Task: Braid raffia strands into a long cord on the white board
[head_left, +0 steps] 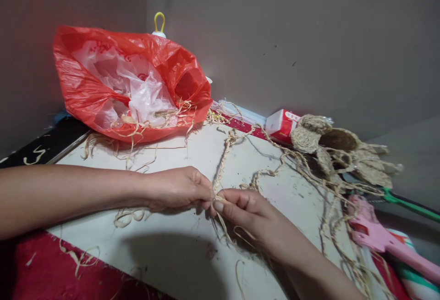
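Note:
A braided straw-coloured cord (222, 164) runs up from my fingers over the white board (192, 153) and winds off to the right. My left hand (184, 187) pinches its lower end from the left, fingers closed. From the right, my right hand (244, 208) grips the same end between thumb and forefinger, almost touching the left. Loose fibre strands hang below both hands. The fingertips partly hide the point where the strands meet.
A red plastic bag (82, 84) with straw strands stands at the back left. Woven straw pieces (305, 137) lie at the right beside a red-and-white packet (282, 125). A pink glue gun (369, 226) and green-handled tool (409, 203) sit at the right edge.

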`<move>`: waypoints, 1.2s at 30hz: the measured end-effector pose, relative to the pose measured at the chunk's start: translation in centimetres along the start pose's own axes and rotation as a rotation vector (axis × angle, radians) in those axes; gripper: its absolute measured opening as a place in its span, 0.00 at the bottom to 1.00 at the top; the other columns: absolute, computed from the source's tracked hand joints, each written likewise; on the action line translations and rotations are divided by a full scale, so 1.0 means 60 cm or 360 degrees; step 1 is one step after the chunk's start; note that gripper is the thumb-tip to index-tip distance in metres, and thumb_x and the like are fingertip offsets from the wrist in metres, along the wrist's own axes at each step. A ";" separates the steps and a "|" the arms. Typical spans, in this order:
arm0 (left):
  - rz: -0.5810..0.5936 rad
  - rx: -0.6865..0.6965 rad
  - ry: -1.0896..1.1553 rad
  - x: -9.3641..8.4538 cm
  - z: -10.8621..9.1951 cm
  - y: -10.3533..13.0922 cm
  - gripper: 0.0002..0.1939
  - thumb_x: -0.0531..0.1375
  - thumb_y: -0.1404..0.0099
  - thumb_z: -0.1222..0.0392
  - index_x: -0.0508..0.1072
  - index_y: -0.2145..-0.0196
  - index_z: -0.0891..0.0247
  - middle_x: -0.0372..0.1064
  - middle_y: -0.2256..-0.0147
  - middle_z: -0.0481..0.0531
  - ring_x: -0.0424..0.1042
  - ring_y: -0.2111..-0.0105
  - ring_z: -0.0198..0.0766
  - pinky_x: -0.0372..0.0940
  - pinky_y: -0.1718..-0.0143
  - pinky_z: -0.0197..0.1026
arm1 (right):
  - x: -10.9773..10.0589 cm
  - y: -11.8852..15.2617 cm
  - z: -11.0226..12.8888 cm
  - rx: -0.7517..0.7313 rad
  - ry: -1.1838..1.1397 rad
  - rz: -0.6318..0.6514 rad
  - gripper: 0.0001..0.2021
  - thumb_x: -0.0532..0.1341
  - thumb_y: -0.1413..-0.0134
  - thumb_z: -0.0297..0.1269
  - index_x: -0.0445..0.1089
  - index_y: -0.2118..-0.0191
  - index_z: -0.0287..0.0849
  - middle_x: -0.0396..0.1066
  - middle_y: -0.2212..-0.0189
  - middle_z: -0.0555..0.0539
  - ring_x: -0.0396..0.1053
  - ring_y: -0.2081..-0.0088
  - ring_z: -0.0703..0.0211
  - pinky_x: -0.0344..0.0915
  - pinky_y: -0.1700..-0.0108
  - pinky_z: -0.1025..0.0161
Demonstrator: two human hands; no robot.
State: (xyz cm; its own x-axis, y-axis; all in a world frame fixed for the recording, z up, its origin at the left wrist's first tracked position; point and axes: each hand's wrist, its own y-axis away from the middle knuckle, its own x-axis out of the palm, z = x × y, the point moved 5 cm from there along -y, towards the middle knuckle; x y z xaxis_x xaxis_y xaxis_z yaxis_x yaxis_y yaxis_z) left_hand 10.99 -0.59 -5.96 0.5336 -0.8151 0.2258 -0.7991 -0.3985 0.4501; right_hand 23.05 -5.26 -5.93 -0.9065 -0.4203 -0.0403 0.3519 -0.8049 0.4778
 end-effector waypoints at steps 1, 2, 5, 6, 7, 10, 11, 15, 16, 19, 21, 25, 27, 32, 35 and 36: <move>-0.0029 0.0025 -0.0007 0.000 0.001 0.000 0.08 0.53 0.45 0.64 0.66 0.80 0.65 0.51 0.89 0.40 0.46 0.86 0.28 0.44 0.82 0.34 | 0.002 0.001 0.002 -0.0020 0.0046 -0.0006 0.18 0.58 0.42 0.51 0.69 0.68 0.39 0.48 0.84 0.58 0.42 0.81 0.69 0.39 0.80 0.68; -0.0058 0.0082 -0.0042 -0.001 0.000 -0.001 0.08 0.53 0.46 0.64 0.66 0.81 0.65 0.55 0.87 0.42 0.50 0.85 0.28 0.46 0.81 0.33 | 0.003 0.002 0.005 -0.0042 0.0094 -0.0018 0.18 0.57 0.41 0.51 0.68 0.69 0.39 0.49 0.83 0.57 0.42 0.81 0.69 0.40 0.80 0.68; -0.0122 0.0207 -0.0246 -0.004 0.002 -0.002 0.09 0.52 0.44 0.62 0.64 0.81 0.65 0.55 0.83 0.42 0.50 0.82 0.28 0.46 0.80 0.34 | 0.004 0.008 0.015 -0.0090 0.0238 -0.0092 0.20 0.58 0.42 0.52 0.60 0.76 0.42 0.48 0.82 0.56 0.44 0.80 0.68 0.41 0.80 0.68; -0.0131 0.0201 -0.0311 -0.004 0.004 -0.002 0.09 0.51 0.44 0.61 0.63 0.80 0.64 0.52 0.84 0.41 0.48 0.82 0.28 0.45 0.80 0.34 | 0.003 0.010 0.018 -0.0097 0.0299 -0.0120 0.21 0.58 0.42 0.52 0.57 0.78 0.43 0.49 0.82 0.56 0.45 0.80 0.67 0.43 0.80 0.68; -0.0138 0.0186 -0.0358 -0.005 0.006 -0.002 0.10 0.51 0.43 0.61 0.62 0.80 0.63 0.50 0.84 0.40 0.46 0.83 0.28 0.43 0.81 0.35 | 0.002 0.013 0.020 -0.0104 0.0371 -0.0141 0.21 0.57 0.41 0.51 0.56 0.78 0.43 0.50 0.82 0.55 0.46 0.80 0.67 0.44 0.80 0.68; -0.0158 0.0196 -0.0431 -0.004 0.005 0.003 0.11 0.49 0.43 0.61 0.56 0.81 0.62 0.46 0.83 0.40 0.45 0.82 0.28 0.42 0.81 0.35 | -0.002 0.021 0.027 -0.0138 0.0621 -0.0204 0.17 0.55 0.39 0.45 0.57 0.77 0.43 0.54 0.81 0.53 0.50 0.79 0.66 0.47 0.80 0.68; -0.0164 0.0204 -0.0452 -0.003 0.003 0.004 0.11 0.49 0.43 0.61 0.54 0.82 0.62 0.45 0.83 0.40 0.44 0.82 0.28 0.41 0.81 0.35 | -0.003 0.023 0.028 -0.0158 0.0704 -0.0227 0.17 0.55 0.38 0.43 0.58 0.77 0.43 0.55 0.81 0.53 0.51 0.80 0.66 0.47 0.80 0.68; -0.0178 0.0209 -0.0516 0.002 0.000 0.008 0.12 0.49 0.42 0.61 0.54 0.81 0.62 0.44 0.82 0.41 0.45 0.80 0.28 0.42 0.81 0.35 | 0.006 0.025 0.035 -0.0256 0.0862 -0.0327 0.18 0.51 0.37 0.41 0.55 0.78 0.44 0.56 0.83 0.53 0.52 0.80 0.64 0.49 0.79 0.67; -0.0179 0.0213 -0.0521 0.002 0.000 0.008 0.12 0.49 0.41 0.60 0.54 0.81 0.62 0.44 0.82 0.41 0.45 0.80 0.28 0.42 0.81 0.35 | 0.009 0.024 0.037 -0.0286 0.0863 -0.0345 0.18 0.49 0.36 0.41 0.55 0.78 0.44 0.55 0.83 0.53 0.52 0.80 0.64 0.49 0.79 0.67; -0.0182 0.0230 -0.0508 0.002 0.002 0.006 0.12 0.49 0.41 0.60 0.55 0.81 0.62 0.46 0.82 0.41 0.46 0.80 0.28 0.44 0.80 0.35 | 0.016 0.021 0.038 -0.0339 0.0848 -0.0390 0.18 0.49 0.36 0.42 0.56 0.78 0.44 0.54 0.82 0.53 0.53 0.79 0.64 0.50 0.78 0.66; -0.0185 0.0237 -0.0483 0.000 0.003 0.005 0.12 0.49 0.41 0.60 0.56 0.81 0.62 0.47 0.82 0.41 0.46 0.80 0.28 0.44 0.80 0.35 | 0.015 0.020 0.036 -0.0324 0.0834 -0.0410 0.18 0.49 0.37 0.43 0.56 0.78 0.44 0.54 0.82 0.53 0.53 0.79 0.64 0.50 0.78 0.66; -0.0179 0.0224 -0.0423 -0.003 0.003 0.005 0.11 0.50 0.41 0.60 0.59 0.80 0.63 0.49 0.83 0.40 0.46 0.82 0.28 0.44 0.81 0.34 | 0.002 0.025 0.034 -0.0236 0.0789 -0.0374 0.20 0.48 0.36 0.48 0.56 0.78 0.44 0.55 0.82 0.53 0.53 0.79 0.64 0.51 0.77 0.65; -0.0173 0.0206 -0.0387 -0.005 0.002 0.006 0.10 0.50 0.42 0.60 0.60 0.80 0.63 0.49 0.84 0.40 0.46 0.83 0.28 0.44 0.82 0.34 | -0.008 0.030 0.041 -0.0260 0.0808 -0.0377 0.20 0.49 0.36 0.48 0.59 0.76 0.44 0.59 0.80 0.51 0.57 0.77 0.62 0.55 0.75 0.65; -0.0199 0.0180 -0.0351 -0.010 0.004 0.004 0.10 0.51 0.43 0.60 0.63 0.80 0.63 0.50 0.85 0.40 0.46 0.84 0.28 0.43 0.82 0.35 | -0.054 0.041 0.054 -0.0284 0.0848 -0.0414 0.13 0.58 0.42 0.46 0.70 0.72 0.44 0.70 0.76 0.48 0.64 0.74 0.59 0.60 0.72 0.63; -0.0191 0.0189 -0.0380 -0.013 0.006 0.001 0.09 0.51 0.44 0.61 0.64 0.80 0.63 0.52 0.85 0.41 0.47 0.83 0.28 0.44 0.81 0.35 | -0.107 0.049 0.046 -0.0155 0.0783 -0.0489 0.16 0.62 0.49 0.52 0.74 0.70 0.43 0.72 0.78 0.46 0.64 0.77 0.59 0.59 0.75 0.63; -0.0187 0.0196 -0.0392 -0.014 0.006 0.001 0.09 0.51 0.44 0.62 0.64 0.80 0.63 0.52 0.84 0.41 0.47 0.83 0.28 0.44 0.80 0.36 | -0.130 0.054 0.043 -0.0110 0.0765 -0.0580 0.18 0.64 0.53 0.55 0.75 0.67 0.43 0.74 0.76 0.45 0.65 0.78 0.58 0.59 0.76 0.62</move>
State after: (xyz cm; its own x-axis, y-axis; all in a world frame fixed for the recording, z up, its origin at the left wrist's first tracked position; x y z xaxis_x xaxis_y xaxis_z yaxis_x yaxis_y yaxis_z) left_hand 10.43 -0.08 -6.43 0.5532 -0.8319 -0.0445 -0.7717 -0.5318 0.3490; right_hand 30.63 -3.50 -1.81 -0.7704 -0.2417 -0.5900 0.0677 -0.9512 0.3012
